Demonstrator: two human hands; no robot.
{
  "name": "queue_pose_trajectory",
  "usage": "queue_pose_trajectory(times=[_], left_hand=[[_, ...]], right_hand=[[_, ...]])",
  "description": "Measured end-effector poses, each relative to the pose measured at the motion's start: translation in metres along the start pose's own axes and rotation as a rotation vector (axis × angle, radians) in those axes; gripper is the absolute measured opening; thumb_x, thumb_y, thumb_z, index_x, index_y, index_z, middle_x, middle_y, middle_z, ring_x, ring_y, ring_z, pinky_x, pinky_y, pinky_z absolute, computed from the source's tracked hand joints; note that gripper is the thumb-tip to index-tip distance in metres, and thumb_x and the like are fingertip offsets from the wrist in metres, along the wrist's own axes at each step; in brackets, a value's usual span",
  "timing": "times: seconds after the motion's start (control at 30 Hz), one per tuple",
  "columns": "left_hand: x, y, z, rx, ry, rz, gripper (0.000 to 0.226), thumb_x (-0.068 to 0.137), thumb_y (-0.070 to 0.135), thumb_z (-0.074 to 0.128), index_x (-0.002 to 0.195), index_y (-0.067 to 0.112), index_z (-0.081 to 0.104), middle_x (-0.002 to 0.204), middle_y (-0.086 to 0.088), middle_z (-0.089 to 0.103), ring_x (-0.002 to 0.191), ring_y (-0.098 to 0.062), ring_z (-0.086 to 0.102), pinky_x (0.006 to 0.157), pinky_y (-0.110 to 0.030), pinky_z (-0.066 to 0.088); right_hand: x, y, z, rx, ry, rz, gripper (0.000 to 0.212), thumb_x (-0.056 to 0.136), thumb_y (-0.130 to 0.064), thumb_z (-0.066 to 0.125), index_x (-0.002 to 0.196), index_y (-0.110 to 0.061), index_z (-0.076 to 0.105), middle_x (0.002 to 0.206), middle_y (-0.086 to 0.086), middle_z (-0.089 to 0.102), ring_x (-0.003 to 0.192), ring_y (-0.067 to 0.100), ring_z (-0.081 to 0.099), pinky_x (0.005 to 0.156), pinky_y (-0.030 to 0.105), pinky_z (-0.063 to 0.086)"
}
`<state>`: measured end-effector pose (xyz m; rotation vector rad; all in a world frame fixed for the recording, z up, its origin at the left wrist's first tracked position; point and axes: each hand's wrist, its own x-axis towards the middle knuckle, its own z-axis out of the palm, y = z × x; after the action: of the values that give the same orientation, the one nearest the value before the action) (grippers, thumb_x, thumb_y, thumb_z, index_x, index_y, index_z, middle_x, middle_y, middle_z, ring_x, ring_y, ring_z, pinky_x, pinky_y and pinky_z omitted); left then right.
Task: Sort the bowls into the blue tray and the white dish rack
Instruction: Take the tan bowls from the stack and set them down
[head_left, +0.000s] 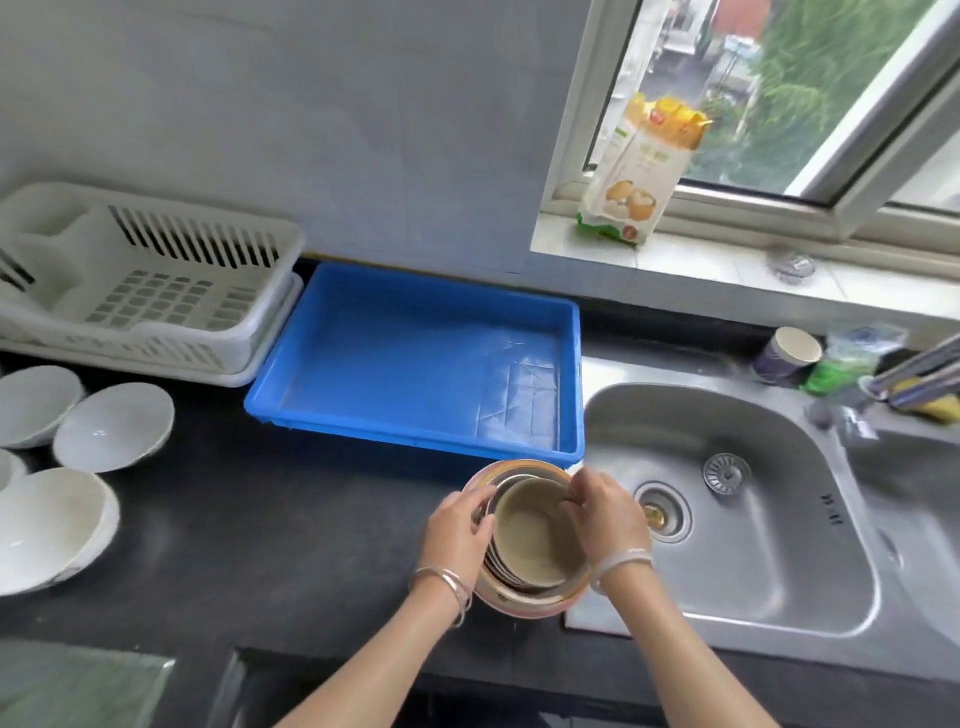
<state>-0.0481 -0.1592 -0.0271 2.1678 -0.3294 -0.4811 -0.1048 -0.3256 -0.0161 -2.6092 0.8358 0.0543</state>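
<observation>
No text can be read with any certainty. The food packet leaning on the window sill carries a round red mark near its yellow top, a green strip down its left edge and a few pale characters on its white middle, all too blurred to make out. A short dark marking is stamped into the steel sink right of the drain, too small to tell. The paper cup bears a dark printed band, illegible.
</observation>
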Motion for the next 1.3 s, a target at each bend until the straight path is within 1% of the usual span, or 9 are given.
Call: queue_pose_trajectory(times=[0.13,0.37,0.6,0.7,0.83,0.93,1.07,1.2,1.3], left_hand=[[0.002,0.001,0.0,-0.001,0.002,0.009,0.027,0.089,0.019,0.056,0.113,0.027,0.064,0.094,0.008,0.056,0.075,-0.005,0.054,0.077,-0.016,0.044],[0.006,0.006,0.0,0.046,0.005,0.005,0.015,0.088,0.026,0.057,0.098,0.021,0.067,0.099,0.005,0.059,0.085,-0.011,0.058,0.079,-0.024,0.05],[0.012,0.019,0.002,0.179,0.047,0.0,0.012,0.087,0.018,0.056,0.081,0.012,0.065,0.1,0.001,0.061,0.095,-0.016,0.056,0.082,-0.029,0.052],[0.014,0.025,0.001,0.195,0.068,0.0,0.012,0.086,0.015,0.054,0.076,0.01,0.06,0.09,-0.003,0.062,0.087,-0.019,0.056,0.075,-0.032,0.052],[0.014,0.032,-0.002,0.163,0.063,-0.02,0.018,0.088,0.017,0.053,0.071,0.018,0.049,0.078,-0.001,0.062,0.067,-0.014,0.055,0.058,-0.023,0.047],[0.016,0.035,-0.007,0.125,0.054,-0.041,0.014,0.088,0.017,0.053,0.075,0.011,0.054,0.072,-0.004,0.061,0.064,-0.018,0.056,0.063,-0.032,0.052],[0.023,0.036,-0.021,-0.004,0.089,-0.084,0.014,0.085,0.011,0.053,0.072,0.005,0.054,0.072,-0.007,0.061,0.066,-0.018,0.051,0.058,-0.025,0.042],[0.025,0.03,-0.047,-0.06,0.14,-0.128,0.023,0.084,0.012,0.055,0.063,0.014,0.048,0.068,0.0,0.059,0.069,-0.02,0.057,0.061,-0.025,0.044],[0.024,0.019,-0.07,-0.09,0.191,-0.174,0.023,0.084,0.013,0.055,0.063,0.015,0.049,0.069,0.0,0.06,0.072,-0.024,0.062,0.066,-0.029,0.047]], right_hand=[[0.004,0.004,-0.003,-0.056,-0.009,0.006,0.019,0.086,-0.023,0.056,0.08,-0.022,0.037,0.09,0.008,0.067,0.079,0.032,0.058,0.059,0.03,0.03],[0.011,0.014,-0.008,0.073,-0.107,0.029,0.016,0.09,-0.02,0.05,0.086,-0.02,0.035,0.087,0.014,0.067,0.073,0.033,0.057,0.058,0.031,0.033],[0.007,0.027,-0.013,0.336,-0.07,0.135,0.015,0.087,-0.018,0.058,0.083,-0.024,0.045,0.084,0.009,0.069,0.068,0.026,0.057,0.049,0.021,0.036],[0.007,0.03,-0.018,0.402,-0.027,0.135,0.01,0.086,-0.015,0.059,0.088,-0.024,0.057,0.086,0.008,0.07,0.072,0.026,0.06,0.059,0.026,0.041],[0.009,0.032,-0.028,0.442,0.012,0.144,0.011,0.087,-0.015,0.058,0.096,-0.02,0.061,0.084,0.005,0.068,0.074,0.027,0.063,0.065,0.038,0.054],[0.01,0.03,-0.035,0.451,0.014,0.138,0.011,0.088,-0.016,0.057,0.098,-0.02,0.061,0.083,0.004,0.067,0.071,0.026,0.064,0.062,0.039,0.057],[0.012,0.021,-0.046,0.557,0.042,0.131,0.011,0.089,-0.014,0.056,0.095,-0.023,0.059,0.084,0.007,0.068,0.058,0.017,0.064,0.04,0.02,0.049],[0.018,0.005,-0.055,0.622,0.065,0.1,0.012,0.087,-0.011,0.056,0.093,-0.022,0.06,0.08,0.009,0.07,0.045,0.013,0.06,0.038,0.02,0.047],[0.025,-0.012,-0.053,0.632,0.05,0.078,0.012,0.087,-0.012,0.056,0.093,-0.021,0.06,0.082,0.01,0.07,0.061,0.02,0.065,0.046,0.031,0.056]])
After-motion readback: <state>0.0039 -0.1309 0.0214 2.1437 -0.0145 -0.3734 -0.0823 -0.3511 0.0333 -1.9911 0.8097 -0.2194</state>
